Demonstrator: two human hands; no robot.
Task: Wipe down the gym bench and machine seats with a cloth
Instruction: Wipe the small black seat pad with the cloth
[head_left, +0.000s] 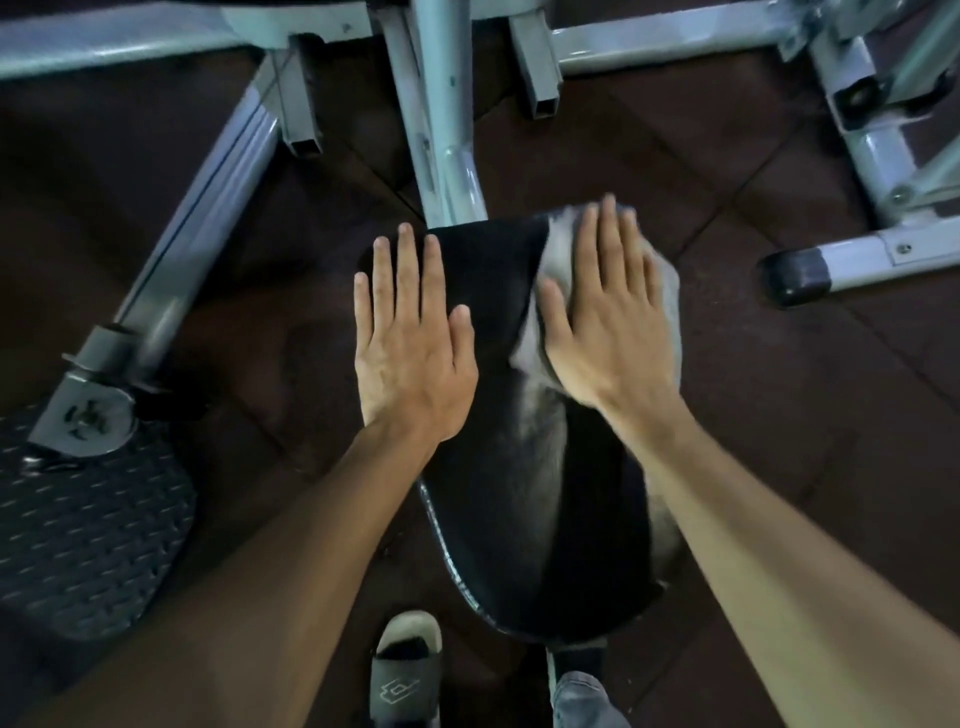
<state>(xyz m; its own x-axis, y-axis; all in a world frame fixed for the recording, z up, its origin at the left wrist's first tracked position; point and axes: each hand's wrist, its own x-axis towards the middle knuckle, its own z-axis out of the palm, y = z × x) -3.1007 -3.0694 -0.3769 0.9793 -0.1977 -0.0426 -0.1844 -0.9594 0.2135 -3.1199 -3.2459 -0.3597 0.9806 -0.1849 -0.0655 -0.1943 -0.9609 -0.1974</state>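
Observation:
A black padded machine seat (524, 499) runs from the bottom centre up to a pale metal post. My left hand (410, 343) lies flat with straight fingers on the seat's far left edge. A grey cloth (558, 249) is spread over the seat's far right corner. My right hand (608, 312) presses flat on that cloth, fingers straight and pointing away from me. A pale streak shows on the seat just behind the cloth.
The pale grey machine frame (447, 130) rises beyond the seat, with tubes (208, 208) slanting left and another frame foot (800, 275) at right. A textured black footplate (88, 525) lies at lower left. My slipper (405, 670) stands on the dark rubber floor (779, 415).

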